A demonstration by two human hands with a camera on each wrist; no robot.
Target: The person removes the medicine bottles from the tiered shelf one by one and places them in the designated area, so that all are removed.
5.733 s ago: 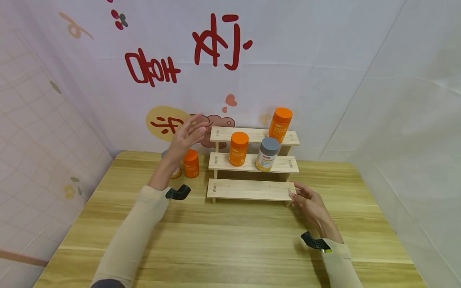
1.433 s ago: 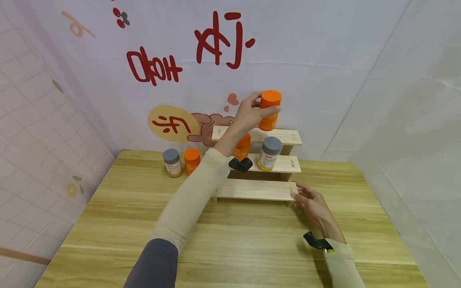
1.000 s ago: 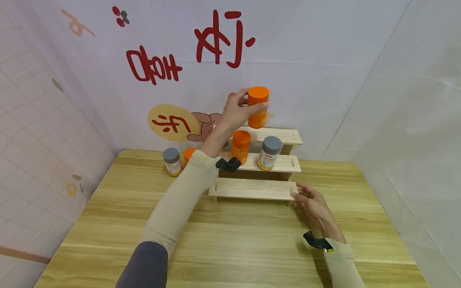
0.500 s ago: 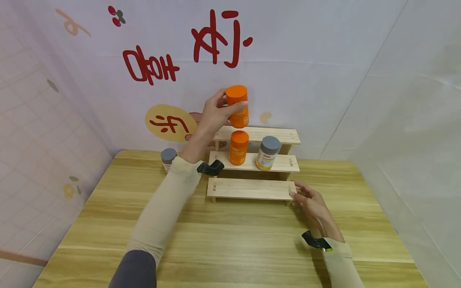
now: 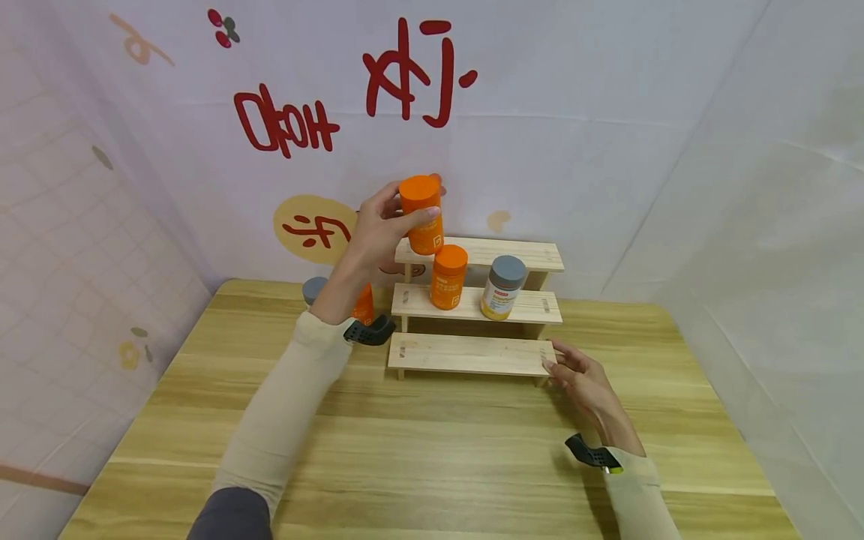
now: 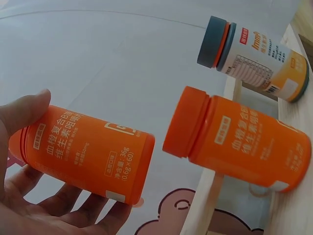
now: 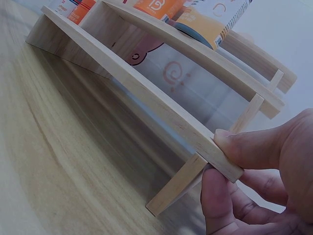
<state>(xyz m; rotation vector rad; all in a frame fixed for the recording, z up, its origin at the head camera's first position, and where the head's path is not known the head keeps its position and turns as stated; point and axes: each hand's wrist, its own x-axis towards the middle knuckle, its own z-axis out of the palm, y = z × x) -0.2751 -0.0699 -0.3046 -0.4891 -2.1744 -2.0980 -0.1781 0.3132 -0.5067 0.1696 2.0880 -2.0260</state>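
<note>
Three orange jars [image 5: 427, 238] show, one gripped by the left hand [image 5: 379, 227]; the right hand [image 5: 582, 381] pinches one rack [image 5: 472, 355].

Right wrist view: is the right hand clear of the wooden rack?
No, the right hand pinches the end of the rack's lowest board between thumb and fingers.

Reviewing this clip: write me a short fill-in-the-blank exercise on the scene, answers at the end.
1. The left hand holds up a jar with an ____ lid.
2. The right hand grips the wooden rack by its ____ board (top, middle or bottom).
3. On the middle board stand ____ jars.
4. In the head view, the white-labelled jar on that board has a ____ lid.

Missing words: orange; bottom; two; grey.
</note>
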